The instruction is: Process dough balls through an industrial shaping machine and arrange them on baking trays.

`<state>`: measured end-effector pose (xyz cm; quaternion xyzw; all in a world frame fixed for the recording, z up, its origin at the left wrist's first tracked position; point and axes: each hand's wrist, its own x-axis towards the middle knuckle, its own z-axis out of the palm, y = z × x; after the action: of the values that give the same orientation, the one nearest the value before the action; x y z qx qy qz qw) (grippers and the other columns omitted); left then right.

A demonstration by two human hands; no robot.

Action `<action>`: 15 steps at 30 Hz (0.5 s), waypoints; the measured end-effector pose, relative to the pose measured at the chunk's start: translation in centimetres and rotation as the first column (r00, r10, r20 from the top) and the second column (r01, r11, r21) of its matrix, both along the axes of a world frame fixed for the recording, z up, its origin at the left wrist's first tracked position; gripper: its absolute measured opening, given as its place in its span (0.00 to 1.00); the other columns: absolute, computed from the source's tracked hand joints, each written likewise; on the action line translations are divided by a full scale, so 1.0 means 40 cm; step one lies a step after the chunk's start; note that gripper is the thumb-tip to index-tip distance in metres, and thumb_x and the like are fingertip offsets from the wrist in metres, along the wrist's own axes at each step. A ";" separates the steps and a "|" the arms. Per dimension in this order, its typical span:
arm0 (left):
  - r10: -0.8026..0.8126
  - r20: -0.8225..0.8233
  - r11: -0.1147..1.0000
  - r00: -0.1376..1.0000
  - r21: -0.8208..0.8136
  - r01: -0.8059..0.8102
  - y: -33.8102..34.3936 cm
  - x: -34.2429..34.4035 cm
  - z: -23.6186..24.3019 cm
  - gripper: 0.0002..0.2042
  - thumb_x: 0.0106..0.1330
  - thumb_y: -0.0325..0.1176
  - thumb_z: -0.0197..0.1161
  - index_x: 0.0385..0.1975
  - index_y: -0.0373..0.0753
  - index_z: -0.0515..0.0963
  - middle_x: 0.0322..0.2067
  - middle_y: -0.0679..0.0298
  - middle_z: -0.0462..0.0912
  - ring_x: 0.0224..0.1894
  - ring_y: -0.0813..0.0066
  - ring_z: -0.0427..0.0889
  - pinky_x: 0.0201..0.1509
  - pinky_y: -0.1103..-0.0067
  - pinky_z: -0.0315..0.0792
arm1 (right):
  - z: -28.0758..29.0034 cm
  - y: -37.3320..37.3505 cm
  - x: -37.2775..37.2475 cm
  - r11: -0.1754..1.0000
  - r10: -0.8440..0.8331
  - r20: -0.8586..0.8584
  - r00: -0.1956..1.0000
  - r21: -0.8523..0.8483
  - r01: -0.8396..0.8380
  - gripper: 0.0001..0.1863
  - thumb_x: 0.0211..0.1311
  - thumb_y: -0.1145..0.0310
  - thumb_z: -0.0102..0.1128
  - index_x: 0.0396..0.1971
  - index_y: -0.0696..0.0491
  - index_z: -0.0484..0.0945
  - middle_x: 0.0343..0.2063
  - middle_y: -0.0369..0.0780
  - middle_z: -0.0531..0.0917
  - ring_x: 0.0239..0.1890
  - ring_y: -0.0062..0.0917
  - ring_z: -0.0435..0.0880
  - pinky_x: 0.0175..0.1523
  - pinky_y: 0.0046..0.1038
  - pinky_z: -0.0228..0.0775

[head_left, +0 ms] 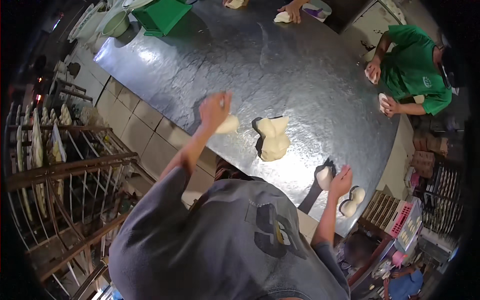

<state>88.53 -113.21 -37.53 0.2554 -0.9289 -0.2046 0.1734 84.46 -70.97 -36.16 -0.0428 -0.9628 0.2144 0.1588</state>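
In the head view my left hand (214, 111) is at the table's near left edge, its fingers curled. What they hold, if anything, is hidden. A pale dough ball (229, 124) lies right beside that hand, partly covered by it. My right hand (342, 182) is at the near right, fingers loosely bent and apart, next to another dough ball (324, 178). Whether it touches this ball is hard to see. Between my hands a heap of dough pieces (274, 145) rests on the metal table (250, 65). Two small dough pieces (353, 201) lie together beyond my right hand.
A person in green (412, 75) handles dough at the right edge. Another person's hand (290, 11) rests by dough at the far side. A green object (161, 17) and a bowl (116, 25) stand far left. A slatted rack (70, 170) is left; crates (385, 215) stand right.
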 end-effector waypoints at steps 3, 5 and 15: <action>-0.320 -0.245 0.905 0.915 -0.365 0.219 0.026 0.008 -0.022 0.20 0.52 0.47 0.65 0.40 0.40 0.76 0.35 0.62 0.79 0.38 0.63 0.77 0.43 0.72 0.68 | -0.075 -0.018 0.013 0.975 0.041 0.029 0.999 -0.219 -0.033 0.15 0.69 0.62 0.45 0.35 0.57 0.78 0.31 0.42 0.81 0.36 0.33 0.79 0.44 0.31 0.70; -0.247 -0.163 0.913 0.955 -0.370 0.173 0.021 -0.017 -0.073 0.21 0.50 0.45 0.66 0.40 0.40 0.75 0.37 0.62 0.78 0.39 0.63 0.76 0.44 0.73 0.67 | -0.160 -0.013 0.011 0.997 0.074 -0.157 0.985 -0.004 -0.075 0.14 0.68 0.62 0.47 0.36 0.56 0.78 0.31 0.41 0.81 0.36 0.34 0.79 0.45 0.31 0.70; 0.104 -0.266 0.934 0.958 -0.305 -0.186 -0.128 -0.375 -0.198 0.12 0.57 0.48 0.60 0.25 0.45 0.77 0.24 0.67 0.78 0.28 0.65 0.77 0.33 0.71 0.67 | -0.167 0.075 -0.373 0.986 -0.052 -0.231 0.971 0.141 0.086 0.11 0.58 0.61 0.58 0.28 0.51 0.83 0.26 0.39 0.83 0.28 0.35 0.79 0.35 0.33 0.70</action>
<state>73.55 -118.33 -45.44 0.2643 -0.8996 -0.0642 0.3417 69.53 -67.97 -42.84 -0.0394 -0.9497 0.1392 0.2779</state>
